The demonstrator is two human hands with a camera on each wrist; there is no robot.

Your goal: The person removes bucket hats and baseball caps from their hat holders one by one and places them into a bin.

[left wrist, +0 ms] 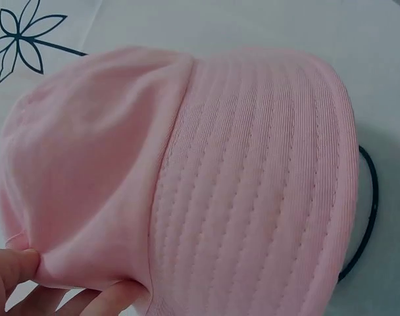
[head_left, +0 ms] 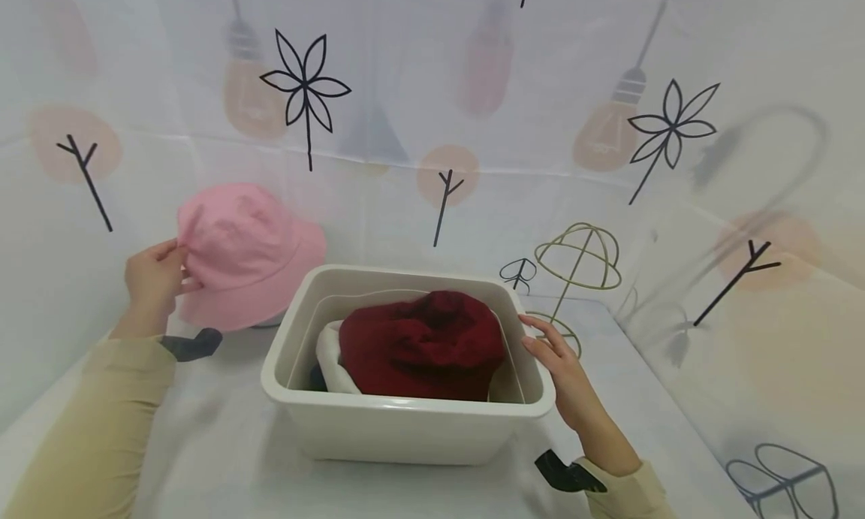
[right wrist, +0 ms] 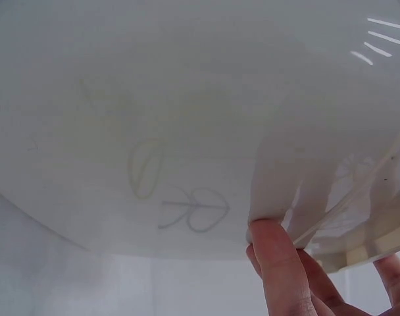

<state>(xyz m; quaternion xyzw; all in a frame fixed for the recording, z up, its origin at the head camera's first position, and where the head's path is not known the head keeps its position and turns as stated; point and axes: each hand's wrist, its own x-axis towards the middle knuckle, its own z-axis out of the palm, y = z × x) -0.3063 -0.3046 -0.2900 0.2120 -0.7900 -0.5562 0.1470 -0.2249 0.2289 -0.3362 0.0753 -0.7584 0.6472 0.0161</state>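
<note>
A pink bucket hat (head_left: 246,237) with a stitched brim stands at the left, near the back wall. My left hand (head_left: 154,275) pinches the cloth of its crown on the left side. Part of a dark ring (left wrist: 371,210) shows from under the brim; what supports the hat is hidden. In the middle is a white plastic tub (head_left: 412,429). Inside it lies a dark red cloth item (head_left: 419,346), with a white one (head_left: 331,357) beside it. My right hand (head_left: 564,372) holds the tub's right rim, fingers over the edge.
A gold wire stand (head_left: 577,256) with a domed top rises behind the tub at the right. The table (head_left: 216,459) has a white cover. A patterned cloth wall (head_left: 378,203) closes off the back and sides.
</note>
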